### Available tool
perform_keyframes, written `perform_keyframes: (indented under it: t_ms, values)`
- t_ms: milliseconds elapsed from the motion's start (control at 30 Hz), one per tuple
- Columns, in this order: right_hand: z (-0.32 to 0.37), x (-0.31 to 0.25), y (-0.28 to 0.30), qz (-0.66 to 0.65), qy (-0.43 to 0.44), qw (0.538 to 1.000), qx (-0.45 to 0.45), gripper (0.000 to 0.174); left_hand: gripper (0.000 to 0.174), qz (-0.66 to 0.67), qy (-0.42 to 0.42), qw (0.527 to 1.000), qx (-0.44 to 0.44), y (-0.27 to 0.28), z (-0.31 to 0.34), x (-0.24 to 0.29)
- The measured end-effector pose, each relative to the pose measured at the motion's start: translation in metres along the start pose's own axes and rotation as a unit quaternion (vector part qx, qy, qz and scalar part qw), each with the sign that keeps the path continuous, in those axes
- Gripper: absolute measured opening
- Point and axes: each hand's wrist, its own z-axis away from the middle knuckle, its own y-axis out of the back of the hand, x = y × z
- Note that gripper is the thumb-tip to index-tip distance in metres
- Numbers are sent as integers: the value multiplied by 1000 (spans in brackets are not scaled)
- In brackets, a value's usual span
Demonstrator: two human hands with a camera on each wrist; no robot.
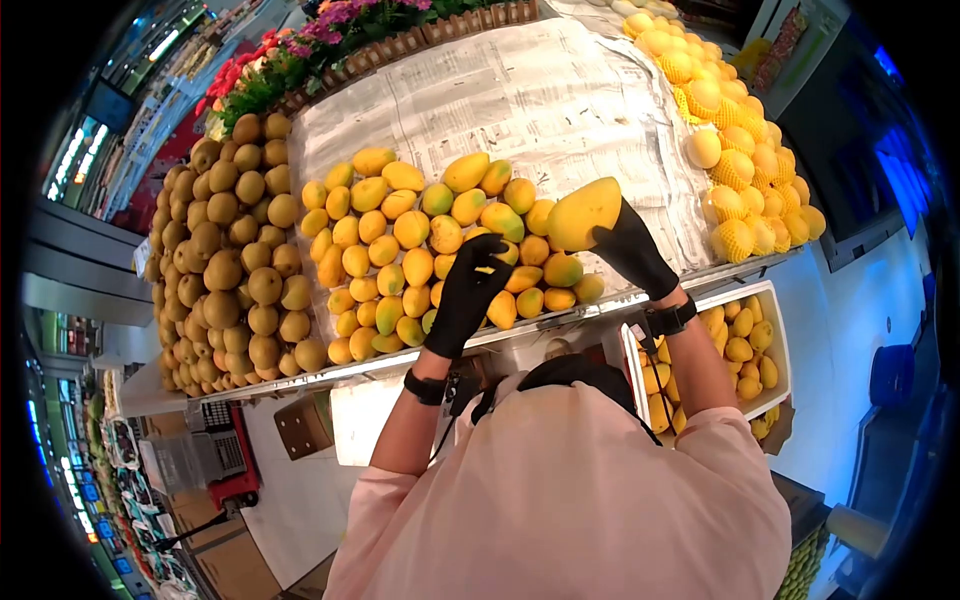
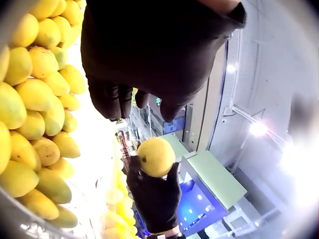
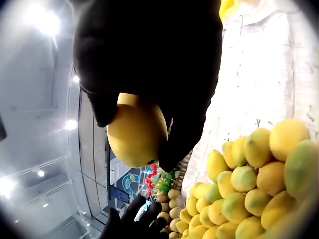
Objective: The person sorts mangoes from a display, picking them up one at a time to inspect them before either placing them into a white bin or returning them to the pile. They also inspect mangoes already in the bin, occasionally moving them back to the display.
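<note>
Black-gloved right hand (image 1: 630, 250) is gripping a mango (image 1: 583, 213); left hand (image 1: 468, 295) is hovering over the pile (image 1: 400, 262), fingers loosely curled, empty.

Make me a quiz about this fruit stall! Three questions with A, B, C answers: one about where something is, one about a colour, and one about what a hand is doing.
1. Where is the mango that the right hand has?
A. in a crate
B. up in the air near the mango pile
C. on the floor

2. What colour are the gloves?
A. black
B. white
C. red

3. What is the right hand doing?
A. lying flat and empty
B. pressing on newspaper
C. curling its fingers round the mango

Answers:
1. B, the head view shows it lifted by the pile's edge.
2. A, both gloves are black in every view.
3. C, the right wrist view shows the fingers wrapped round it.
</note>
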Motion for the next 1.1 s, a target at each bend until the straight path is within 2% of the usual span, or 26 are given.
perform_keyframes:
  t_ms: [67,133,233,400,600,633,733,833,933,1000,1033,1100]
  values:
    - [1,-4,-17,125,61,990,6,64,55,-90,9,996,-11,-11,-5,25]
    - [5,-21,-34,201,92,975,-3,66,62,-158,-73,985,5,-18,-8,34]
    - [7,-29,-50,190,89,978,-17,67,68,-178,-153,972,-8,-21,-11,43]
    - [9,-20,-50,93,65,992,-57,66,67,-127,-96,987,-11,-19,-2,42]
    - [3,-8,-63,-92,-60,994,23,61,60,-47,2,999,19,-19,3,40]
    - [2,-4,-64,-50,-52,997,33,62,59,-42,12,999,25,-18,4,38]
    - [0,6,-69,42,-44,996,62,62,57,-234,-144,958,79,-16,11,26]
    - [1,11,-79,50,-56,993,90,62,57,-293,-202,930,97,-23,15,30]
    - [0,17,-86,32,-46,993,102,61,56,-215,-157,958,110,-23,11,10]
    - [4,17,-87,21,-68,993,92,54,54,-60,-85,990,95,-19,10,1]
    - [7,16,-88,15,-77,993,87,50,53,18,-49,995,86,-16,10,2]
    - [14,12,-92,27,-59,995,74,44,50,66,-25,994,87,-7,13,4]
